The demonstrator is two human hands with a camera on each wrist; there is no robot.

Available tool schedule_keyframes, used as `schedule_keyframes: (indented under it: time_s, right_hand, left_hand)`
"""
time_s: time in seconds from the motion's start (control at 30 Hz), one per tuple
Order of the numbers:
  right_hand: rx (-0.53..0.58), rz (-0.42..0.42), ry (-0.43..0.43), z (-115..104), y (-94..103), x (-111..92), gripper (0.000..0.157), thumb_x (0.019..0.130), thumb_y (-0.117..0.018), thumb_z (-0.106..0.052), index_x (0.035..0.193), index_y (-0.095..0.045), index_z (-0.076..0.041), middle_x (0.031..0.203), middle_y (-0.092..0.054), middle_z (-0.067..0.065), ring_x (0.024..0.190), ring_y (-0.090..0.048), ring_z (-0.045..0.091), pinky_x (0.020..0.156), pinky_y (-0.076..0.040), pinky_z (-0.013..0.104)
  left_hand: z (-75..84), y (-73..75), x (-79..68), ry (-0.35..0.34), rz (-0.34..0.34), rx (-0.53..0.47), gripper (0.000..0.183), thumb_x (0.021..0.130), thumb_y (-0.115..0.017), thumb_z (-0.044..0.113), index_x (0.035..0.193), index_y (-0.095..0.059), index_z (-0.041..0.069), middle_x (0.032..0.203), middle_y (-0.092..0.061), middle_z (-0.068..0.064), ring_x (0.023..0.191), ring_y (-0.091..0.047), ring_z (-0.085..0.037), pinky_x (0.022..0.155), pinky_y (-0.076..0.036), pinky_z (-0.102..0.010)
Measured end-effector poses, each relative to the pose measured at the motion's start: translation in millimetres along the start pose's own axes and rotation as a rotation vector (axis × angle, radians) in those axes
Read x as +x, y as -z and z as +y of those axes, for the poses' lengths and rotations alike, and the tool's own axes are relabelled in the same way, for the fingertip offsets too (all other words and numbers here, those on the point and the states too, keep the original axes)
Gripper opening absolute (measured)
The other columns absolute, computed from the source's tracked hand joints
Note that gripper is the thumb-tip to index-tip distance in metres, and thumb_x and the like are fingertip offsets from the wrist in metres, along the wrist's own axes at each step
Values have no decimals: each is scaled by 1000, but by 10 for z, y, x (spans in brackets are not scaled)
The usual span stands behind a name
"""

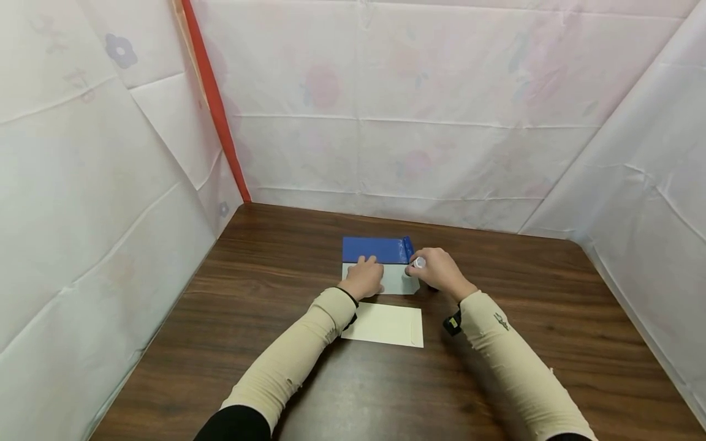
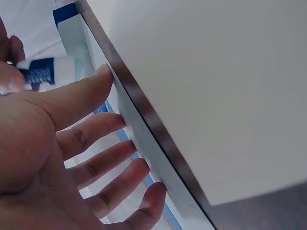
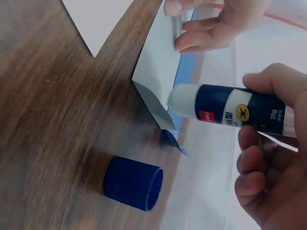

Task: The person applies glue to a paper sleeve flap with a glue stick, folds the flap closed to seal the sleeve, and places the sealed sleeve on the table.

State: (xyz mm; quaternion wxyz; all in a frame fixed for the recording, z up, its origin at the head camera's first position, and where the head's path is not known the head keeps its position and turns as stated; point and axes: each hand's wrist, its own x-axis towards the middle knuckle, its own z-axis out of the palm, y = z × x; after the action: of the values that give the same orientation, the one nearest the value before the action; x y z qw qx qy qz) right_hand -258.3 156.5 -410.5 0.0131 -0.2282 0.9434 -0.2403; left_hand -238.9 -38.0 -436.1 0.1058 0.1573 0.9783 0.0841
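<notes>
My right hand (image 1: 438, 269) grips a glue stick (image 3: 230, 105) with a dark blue and white label, thumb on one side and fingers curled round the other. Its pale tip is right at the end of a light grey-green envelope (image 1: 398, 278), beside the end flap (image 3: 152, 104). With spread fingertips, my left hand (image 1: 364, 277) presses on the left half of that envelope. Just behind lies a blue envelope (image 1: 372, 250), its right-end flap folded up and whitish smears beside it. In the right wrist view, the dark blue glue cap (image 3: 134, 184) lies on its side on the table.
A cream envelope (image 1: 388, 324) lies nearer me, partly under my left forearm. The brown wood-grain table (image 1: 265, 275) is enclosed by pale patterned sheets (image 1: 441, 110) at the back and both sides. A red strip (image 1: 215, 98) runs down the back left corner.
</notes>
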Motion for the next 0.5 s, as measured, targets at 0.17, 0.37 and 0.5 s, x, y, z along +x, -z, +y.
schedule_keyframes:
  time_s: [0.17, 0.37, 0.5]
  right_hand:
    - [-16, 32, -30, 35, -46, 91, 27, 90, -68, -25, 103, -74, -3, 105, -72, 16, 80, -68, 25, 72, -55, 42]
    - [-23, 43, -62, 60, -89, 153, 28, 89, -70, -26, 105, -74, -3, 105, -72, 15, 87, -68, 29, 75, -56, 44]
    - [-43, 24, -53, 72, -118, 153, 27, 89, -70, -27, 102, -75, -4, 104, -72, 14, 86, -69, 27, 73, -56, 41]
  left_hand:
    - [6, -28, 20, 3, -4, -5, 21, 92, -68, 30, 105, -68, 15, 116, -55, -8, 98, -45, -25, 78, -51, -44]
    - [1, -36, 45, 8, -4, -9, 20, 92, -69, 30, 105, -68, 15, 115, -55, -8, 98, -44, -25, 77, -50, -43]
    - [-5, -35, 43, 4, -4, -2, 22, 92, -68, 30, 107, -68, 14, 116, -54, -8, 98, -44, -25, 76, -51, -42]
